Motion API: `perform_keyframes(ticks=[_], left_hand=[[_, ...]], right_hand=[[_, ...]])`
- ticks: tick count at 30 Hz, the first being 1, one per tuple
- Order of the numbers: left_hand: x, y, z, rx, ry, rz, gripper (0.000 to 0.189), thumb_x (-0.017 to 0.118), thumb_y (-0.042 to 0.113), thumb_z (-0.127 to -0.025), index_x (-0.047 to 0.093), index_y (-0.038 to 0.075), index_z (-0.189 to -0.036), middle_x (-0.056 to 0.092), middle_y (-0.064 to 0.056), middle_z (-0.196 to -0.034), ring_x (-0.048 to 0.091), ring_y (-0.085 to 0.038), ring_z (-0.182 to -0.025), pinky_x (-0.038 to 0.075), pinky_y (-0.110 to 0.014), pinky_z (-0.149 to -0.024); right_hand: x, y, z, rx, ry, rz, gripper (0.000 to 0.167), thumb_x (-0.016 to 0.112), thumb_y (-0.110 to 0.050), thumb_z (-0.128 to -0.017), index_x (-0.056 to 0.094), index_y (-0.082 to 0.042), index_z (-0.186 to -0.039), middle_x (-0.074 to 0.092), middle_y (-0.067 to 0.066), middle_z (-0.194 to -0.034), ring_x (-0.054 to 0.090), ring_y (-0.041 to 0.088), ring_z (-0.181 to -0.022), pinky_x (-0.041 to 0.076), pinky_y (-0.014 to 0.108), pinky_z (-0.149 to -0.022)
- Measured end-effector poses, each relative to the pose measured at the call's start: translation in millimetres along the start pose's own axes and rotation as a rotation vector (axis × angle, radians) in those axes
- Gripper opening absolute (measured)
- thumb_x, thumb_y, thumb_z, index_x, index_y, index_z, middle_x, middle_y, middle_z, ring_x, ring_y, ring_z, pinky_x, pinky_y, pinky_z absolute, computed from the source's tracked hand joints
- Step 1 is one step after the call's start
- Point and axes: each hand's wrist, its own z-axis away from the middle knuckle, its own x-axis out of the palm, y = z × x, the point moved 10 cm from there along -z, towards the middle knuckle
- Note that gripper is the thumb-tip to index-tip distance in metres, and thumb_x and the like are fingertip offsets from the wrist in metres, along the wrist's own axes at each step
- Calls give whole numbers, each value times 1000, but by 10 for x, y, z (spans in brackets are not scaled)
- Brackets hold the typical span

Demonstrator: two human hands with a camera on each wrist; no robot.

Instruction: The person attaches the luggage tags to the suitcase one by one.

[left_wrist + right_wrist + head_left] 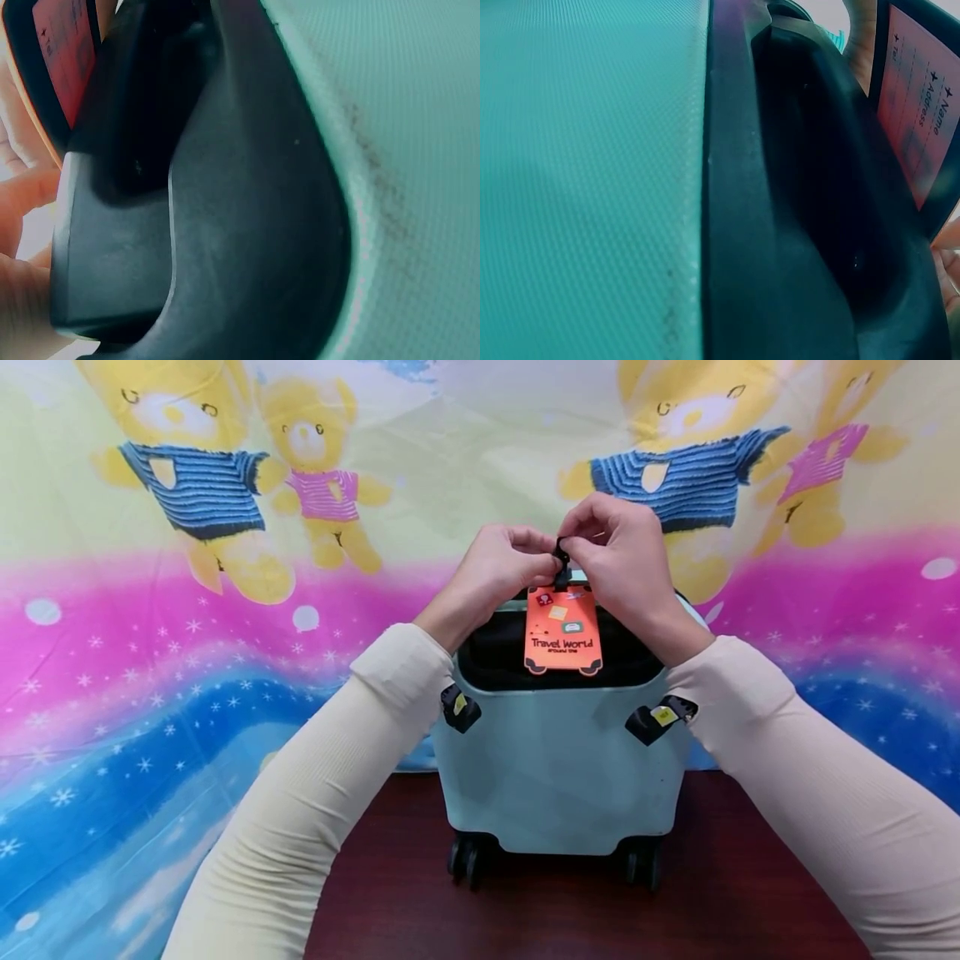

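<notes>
An orange luggage tag (pixel 562 631) printed "Travel World" hangs by a black strap (pixel 562 564) at the top of a pale mint suitcase (pixel 562 768). My left hand (pixel 502 564) pinches the strap from the left, between thumb and fingers. From the right, my right hand (pixel 622 547) pinches its upper end, close to the left fingertips. The tag's back, with a pink address card (pixel 919 105), shows in the right wrist view. The left wrist view shows the suitcase's black top recess (pixel 247 202) and part of the left fingers (pixel 26 217).
The suitcase stands upright on black wheels (pixel 641 864) on a dark reddish-brown table (pixel 555 910). Two black buckles (pixel 460 708) with yellow labels sit at its upper corners. Behind hangs a colourful cloth (pixel 465 435) printed with teddy bears.
</notes>
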Motion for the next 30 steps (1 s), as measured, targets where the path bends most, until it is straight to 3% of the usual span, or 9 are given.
perform_keyframes(ticks=[15, 22, 30], left_hand=[[2, 33, 3, -60, 42, -52, 12, 71, 4, -98, 73, 1, -109, 72, -7, -100, 72, -13, -83, 62, -23, -83], [-10, 21, -14, -118, 21, -27, 13, 70, 3, -98, 72, 0, -110, 72, -9, -113, 75, -16, -94, 61, -22, -87], [-10, -45, -37, -182, -6, 63, 24, 68, 4, -100, 72, -1, -123, 70, -10, -121, 72, -16, -102, 60, -24, -95]], right_hand=[[55, -55, -36, -44, -75, 87, 14, 60, -1, -99, 74, 4, -98, 73, 18, -98, 60, 6, -85, 50, 16, -80], [60, -100, -39, -88, -86, 103, 13, 61, 1, -99, 73, 5, -97, 74, 19, -96, 59, 6, -81, 49, 15, -80], [45, -33, -30, -28, -103, 53, 11, 65, -1, -100, 74, 4, -100, 74, 20, -99, 62, 8, -74, 51, 12, -74]])
